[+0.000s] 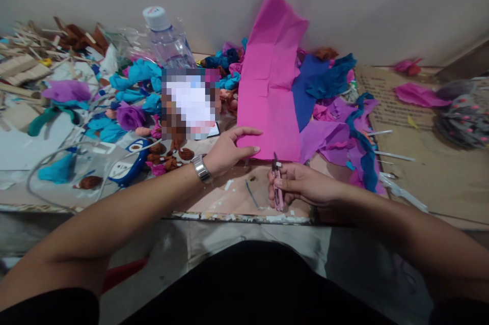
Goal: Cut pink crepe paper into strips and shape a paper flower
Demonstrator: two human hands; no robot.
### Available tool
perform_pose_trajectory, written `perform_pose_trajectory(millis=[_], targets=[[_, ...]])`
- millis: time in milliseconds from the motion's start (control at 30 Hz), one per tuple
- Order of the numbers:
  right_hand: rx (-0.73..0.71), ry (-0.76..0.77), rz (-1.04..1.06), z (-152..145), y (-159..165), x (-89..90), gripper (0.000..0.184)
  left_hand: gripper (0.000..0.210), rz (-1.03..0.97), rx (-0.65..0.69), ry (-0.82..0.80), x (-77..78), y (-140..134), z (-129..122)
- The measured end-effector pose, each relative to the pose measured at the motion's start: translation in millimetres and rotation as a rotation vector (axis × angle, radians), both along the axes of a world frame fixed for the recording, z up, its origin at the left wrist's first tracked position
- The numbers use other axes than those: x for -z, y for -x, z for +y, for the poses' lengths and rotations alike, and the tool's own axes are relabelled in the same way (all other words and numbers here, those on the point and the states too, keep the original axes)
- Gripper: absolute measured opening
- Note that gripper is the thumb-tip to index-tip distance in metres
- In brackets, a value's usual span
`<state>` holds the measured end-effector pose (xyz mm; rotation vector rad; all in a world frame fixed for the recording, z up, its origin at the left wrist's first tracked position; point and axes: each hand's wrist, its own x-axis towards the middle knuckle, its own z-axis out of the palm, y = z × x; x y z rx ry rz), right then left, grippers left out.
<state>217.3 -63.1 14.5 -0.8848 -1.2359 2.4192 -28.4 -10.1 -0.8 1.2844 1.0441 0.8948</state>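
Observation:
A long sheet of bright pink crepe paper [273,116] lies on the table, its creased far end rising against the wall. My left hand [227,152] holds its near left corner, with thumb and index finger on top; the other fingers are hidden. In my right hand [296,184] is a pair of pink-handled thread snips [278,195], gripped between thumb and fingers. The dark blade tips point away from me and meet the paper's near edge. Under the sheet's right side show blue crepe paper [305,98] and purple crepe paper [328,136].
Left of the sheet stand a clear bottle [170,45], a blurred-out phone-like object and a blue-white gadget [132,162] with a cable. Crumpled paper flowers [132,115] and wooden sticks [23,68] crowd the left. Cardboard [412,162] lies right; the table's front edge is close.

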Motion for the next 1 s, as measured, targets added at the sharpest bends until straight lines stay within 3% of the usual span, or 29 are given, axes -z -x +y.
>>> perform_pose_trajectory(millis=[1000], targets=[[0.113, 0.027, 0.013, -2.0, 2.3, 2.5, 0.036, 0.051, 0.012, 0.0, 0.001, -1.1, -2.5, -2.9]])
